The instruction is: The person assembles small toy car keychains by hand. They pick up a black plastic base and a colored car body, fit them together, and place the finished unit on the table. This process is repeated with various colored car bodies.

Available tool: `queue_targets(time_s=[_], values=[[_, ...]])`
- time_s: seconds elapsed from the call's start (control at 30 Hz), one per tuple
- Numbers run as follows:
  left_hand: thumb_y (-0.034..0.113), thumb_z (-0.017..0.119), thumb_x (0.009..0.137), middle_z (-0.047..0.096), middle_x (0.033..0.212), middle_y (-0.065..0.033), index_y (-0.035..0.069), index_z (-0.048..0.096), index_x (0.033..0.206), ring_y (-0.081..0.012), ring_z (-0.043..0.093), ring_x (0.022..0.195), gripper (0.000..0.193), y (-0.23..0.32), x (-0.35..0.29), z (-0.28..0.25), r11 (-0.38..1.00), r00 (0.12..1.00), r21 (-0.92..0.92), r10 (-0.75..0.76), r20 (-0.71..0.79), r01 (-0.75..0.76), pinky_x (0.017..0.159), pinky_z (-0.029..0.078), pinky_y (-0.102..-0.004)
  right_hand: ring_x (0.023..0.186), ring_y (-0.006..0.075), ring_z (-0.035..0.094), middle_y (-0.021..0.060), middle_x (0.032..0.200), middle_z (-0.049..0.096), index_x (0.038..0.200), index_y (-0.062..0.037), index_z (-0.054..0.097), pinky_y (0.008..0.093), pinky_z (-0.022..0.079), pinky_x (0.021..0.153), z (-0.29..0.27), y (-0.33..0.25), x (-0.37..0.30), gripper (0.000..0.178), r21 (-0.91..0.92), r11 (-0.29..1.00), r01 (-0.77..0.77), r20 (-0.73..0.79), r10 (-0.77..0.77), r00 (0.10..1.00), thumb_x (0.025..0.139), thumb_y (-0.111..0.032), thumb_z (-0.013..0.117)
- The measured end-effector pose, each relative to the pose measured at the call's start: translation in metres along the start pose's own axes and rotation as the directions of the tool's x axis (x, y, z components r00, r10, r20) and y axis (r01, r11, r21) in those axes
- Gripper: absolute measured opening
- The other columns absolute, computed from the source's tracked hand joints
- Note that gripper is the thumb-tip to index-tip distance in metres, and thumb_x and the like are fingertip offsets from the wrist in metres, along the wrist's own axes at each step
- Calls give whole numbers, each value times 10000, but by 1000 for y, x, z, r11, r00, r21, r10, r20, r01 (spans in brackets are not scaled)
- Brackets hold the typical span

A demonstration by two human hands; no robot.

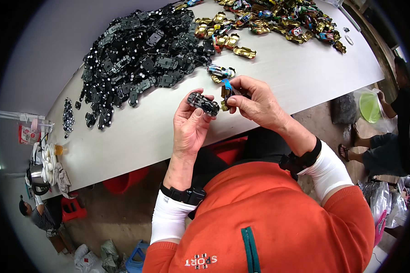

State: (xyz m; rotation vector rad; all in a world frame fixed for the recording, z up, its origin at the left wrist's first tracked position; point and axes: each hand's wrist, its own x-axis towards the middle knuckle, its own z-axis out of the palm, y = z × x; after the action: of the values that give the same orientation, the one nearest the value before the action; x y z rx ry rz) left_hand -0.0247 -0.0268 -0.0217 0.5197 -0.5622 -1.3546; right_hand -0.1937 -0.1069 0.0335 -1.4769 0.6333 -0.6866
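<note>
Between the thumb and fingers of my left hand [189, 127] is a black toy car chassis [203, 103]. Close beside it, my right hand [259, 103] pinches a toy car body shell [225, 94] in gold and blue. A small gap separates the two parts. Just beyond my hands lies a multicoloured car shell [221, 71], with a gold one partly hidden near it. A big heap of black chassis [143, 59] fills the table's far left. Gold and coloured car shells [278, 20] are heaped at the far right.
The pale table [123, 152] has its near edge just under my forearms. Small wheel parts [68, 117] lie left of the black heap. Cups [48, 164] stand at the left end. Red stools [125, 179] are below. People are at right [387, 154] and lower left [43, 213].
</note>
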Motion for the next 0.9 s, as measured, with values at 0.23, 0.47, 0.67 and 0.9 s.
queue_targets(time_s=[0.23, 0.47, 0.67, 0.9], values=[[39, 599, 830, 580, 1080, -147, 14, 470, 1203, -173, 603, 873, 395, 2, 0, 1, 992, 998, 115, 57, -15, -55, 721, 525, -279, 684, 96, 564, 56, 802, 568, 998, 51, 527, 230, 483, 620, 2, 9, 2, 186, -101, 986, 131, 21, -130, 991, 814, 33, 552], [31, 611, 820, 593, 1059, -126, 14, 482, 1193, -160, 598, 875, 395, 3, 1, 7, 974, 997, 219, 71, -24, -64, 724, 522, -275, 653, 108, 579, 85, 787, 586, 943, 69, 553, 240, 485, 584, 3, 6, -1, 166, -97, 984, 152, -20, -155, 988, 795, 14, 604], [5, 612, 810, 595, 1050, -125, 3, 496, 1173, -157, 591, 883, 381, 0, 0, 8, 969, 998, 241, 64, -18, -58, 722, 519, -273, 651, 108, 580, 91, 776, 584, 943, 65, 553, 244, 484, 577, 1, 4, -3, 172, -142, 978, 154, -11, -157, 988, 788, 16, 611], [-47, 616, 784, 594, 1055, -102, -5, 520, 1155, -158, 579, 905, 386, 0, -2, 18, 950, 996, 304, 87, -22, -76, 761, 513, -281, 645, 141, 600, 113, 776, 589, 939, 57, 549, 264, 488, 576, 5, 2, -5, 188, -227, 959, 168, -5, -173, 985, 769, 23, 623]])
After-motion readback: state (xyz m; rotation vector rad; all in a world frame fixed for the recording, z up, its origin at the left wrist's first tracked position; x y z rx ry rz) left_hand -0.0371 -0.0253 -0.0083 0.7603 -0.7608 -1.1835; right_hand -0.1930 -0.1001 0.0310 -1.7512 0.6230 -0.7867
